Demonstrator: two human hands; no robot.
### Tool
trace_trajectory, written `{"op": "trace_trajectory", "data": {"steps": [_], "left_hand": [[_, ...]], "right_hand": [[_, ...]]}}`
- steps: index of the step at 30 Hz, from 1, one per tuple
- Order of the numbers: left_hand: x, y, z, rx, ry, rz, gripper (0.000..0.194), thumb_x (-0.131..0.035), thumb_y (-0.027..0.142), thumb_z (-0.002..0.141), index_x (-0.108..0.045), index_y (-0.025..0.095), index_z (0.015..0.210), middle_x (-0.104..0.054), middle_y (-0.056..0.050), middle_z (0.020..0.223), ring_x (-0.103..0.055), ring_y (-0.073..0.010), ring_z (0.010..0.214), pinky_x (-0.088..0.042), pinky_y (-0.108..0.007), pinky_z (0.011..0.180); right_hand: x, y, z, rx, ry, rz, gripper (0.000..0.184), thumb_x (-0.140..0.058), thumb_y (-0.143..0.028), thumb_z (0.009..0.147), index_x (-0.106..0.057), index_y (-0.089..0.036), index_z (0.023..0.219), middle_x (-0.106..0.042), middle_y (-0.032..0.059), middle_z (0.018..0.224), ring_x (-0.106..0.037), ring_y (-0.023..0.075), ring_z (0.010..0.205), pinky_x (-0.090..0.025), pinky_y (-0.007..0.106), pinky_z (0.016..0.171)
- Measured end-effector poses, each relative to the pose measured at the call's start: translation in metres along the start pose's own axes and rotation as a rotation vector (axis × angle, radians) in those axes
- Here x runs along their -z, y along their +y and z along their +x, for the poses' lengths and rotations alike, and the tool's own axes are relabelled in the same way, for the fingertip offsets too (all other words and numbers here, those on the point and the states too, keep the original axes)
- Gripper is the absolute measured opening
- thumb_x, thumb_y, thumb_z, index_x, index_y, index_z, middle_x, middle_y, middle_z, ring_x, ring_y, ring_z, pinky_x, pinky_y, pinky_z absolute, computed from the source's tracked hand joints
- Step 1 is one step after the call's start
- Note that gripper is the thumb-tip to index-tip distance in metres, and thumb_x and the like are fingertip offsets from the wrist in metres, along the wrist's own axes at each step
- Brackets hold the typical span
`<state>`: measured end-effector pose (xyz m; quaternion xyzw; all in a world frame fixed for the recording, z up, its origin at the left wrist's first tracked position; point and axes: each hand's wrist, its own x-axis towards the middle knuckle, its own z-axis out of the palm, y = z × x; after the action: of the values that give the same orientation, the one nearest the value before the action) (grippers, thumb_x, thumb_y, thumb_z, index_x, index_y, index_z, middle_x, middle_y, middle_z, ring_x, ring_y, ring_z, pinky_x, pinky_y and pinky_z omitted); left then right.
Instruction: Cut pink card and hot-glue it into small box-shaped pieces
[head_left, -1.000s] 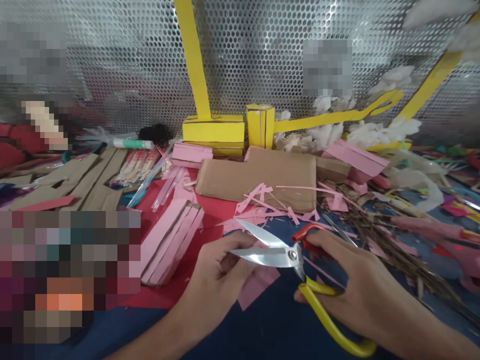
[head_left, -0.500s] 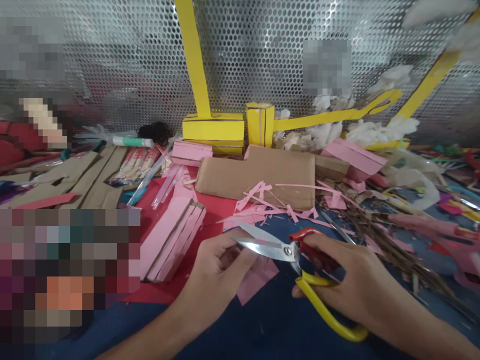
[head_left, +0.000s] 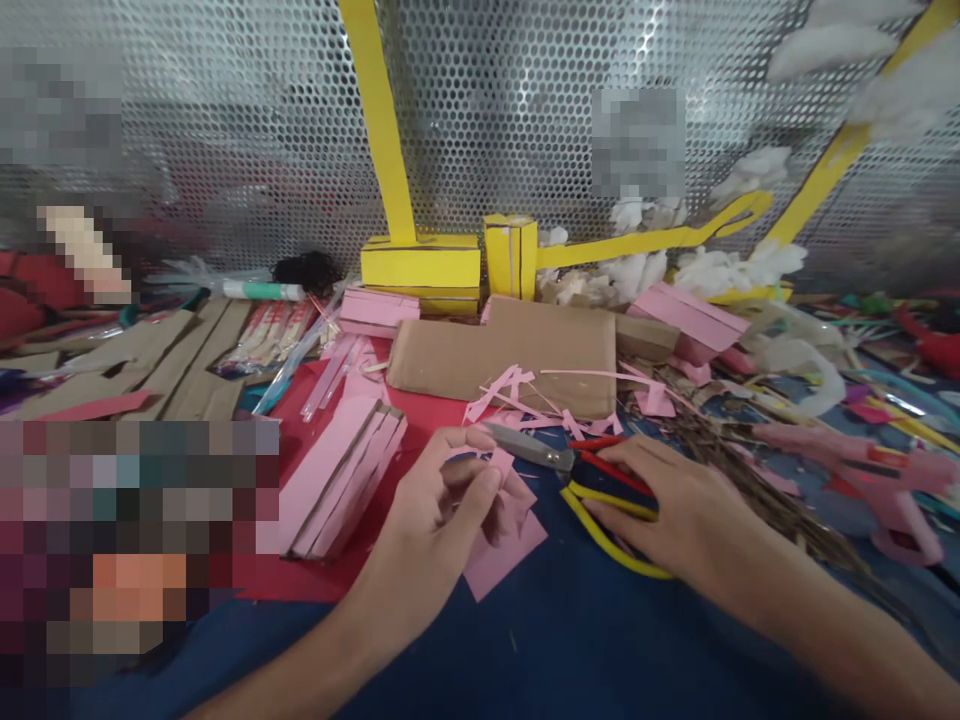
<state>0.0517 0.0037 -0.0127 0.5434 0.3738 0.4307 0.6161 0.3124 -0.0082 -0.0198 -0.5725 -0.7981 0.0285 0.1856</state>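
My left hand (head_left: 442, 510) pinches a small piece of pink paper (head_left: 504, 462) between thumb and fingers. Below it, a larger pink paper piece (head_left: 510, 562) lies on the dark blue surface. My right hand (head_left: 679, 500) has its fingers on the red and yellow handles of the scissors (head_left: 532, 448). Their blades are together and point left, the tip close behind my left fingers. Whether the scissors rest on the table I cannot tell. To the left, a pink-covered cardboard block (head_left: 330, 480) lies on red paper (head_left: 300, 585).
Brown cardboard (head_left: 555, 345) stands behind the pink scraps (head_left: 510, 385). Yellow box shapes (head_left: 420, 265) are against the perforated metal panel (head_left: 480, 110). At right are thin brown sticks (head_left: 742, 470) and a pink glue gun (head_left: 892, 480). Cardboard strips (head_left: 187, 360) lie at left.
The scissors have gone from open to closed blades and moved lower and away from my left hand's front. My right hand's grip has loosened. The small pink piece now shows in my left fingers.
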Motion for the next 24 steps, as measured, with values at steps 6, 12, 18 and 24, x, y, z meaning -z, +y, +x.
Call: {"op": "trace_trajectory", "data": {"steps": [6,12,18,24], "left_hand": [[-0.006,-0.001,-0.009,0.019,-0.064,0.064,0.011,-0.045,0.033,0.107,-0.041,0.025,0.114,-0.063,0.004,0.080,-0.061,-0.0112,0.071,-0.052,-0.026,0.071],[-0.011,-0.011,-0.018,-0.080,-0.186,0.351,0.009,-0.038,0.029,0.107,-0.046,0.024,0.107,-0.060,-0.003,0.098,-0.060,-0.0132,0.079,-0.052,-0.030,0.076],[-0.006,-0.010,-0.019,-0.155,-0.228,0.581,0.023,-0.043,0.019,0.103,-0.043,0.028,0.125,-0.065,-0.002,0.100,-0.063,-0.0139,0.078,-0.052,-0.029,0.072],[-0.007,-0.003,-0.023,-0.147,-0.259,0.705,0.030,-0.041,0.020,0.104,-0.044,0.030,0.132,-0.073,-0.003,0.105,-0.073,-0.0189,0.089,-0.056,-0.031,0.075]], "right_hand": [[0.015,-0.030,-0.007,0.063,0.006,0.237,0.012,-0.054,-0.027,0.102,-0.063,-0.025,0.108,-0.070,0.0043,0.107,-0.068,0.0192,0.097,-0.051,0.031,0.085],[0.011,-0.052,-0.011,-0.020,-0.071,0.530,0.016,-0.062,-0.029,0.097,-0.063,-0.027,0.113,-0.071,-0.0007,0.098,-0.066,0.0147,0.086,-0.051,0.025,0.078],[0.003,-0.061,-0.011,-0.144,-0.203,0.703,0.013,-0.057,-0.030,0.099,-0.066,-0.024,0.092,-0.070,-0.0021,0.082,-0.063,0.0132,0.074,-0.050,0.023,0.067],[0.005,-0.063,-0.010,-0.163,-0.164,0.732,0.013,-0.058,-0.029,0.097,-0.065,-0.023,0.089,-0.068,-0.0010,0.079,-0.061,0.0138,0.071,-0.049,0.023,0.065]]}}
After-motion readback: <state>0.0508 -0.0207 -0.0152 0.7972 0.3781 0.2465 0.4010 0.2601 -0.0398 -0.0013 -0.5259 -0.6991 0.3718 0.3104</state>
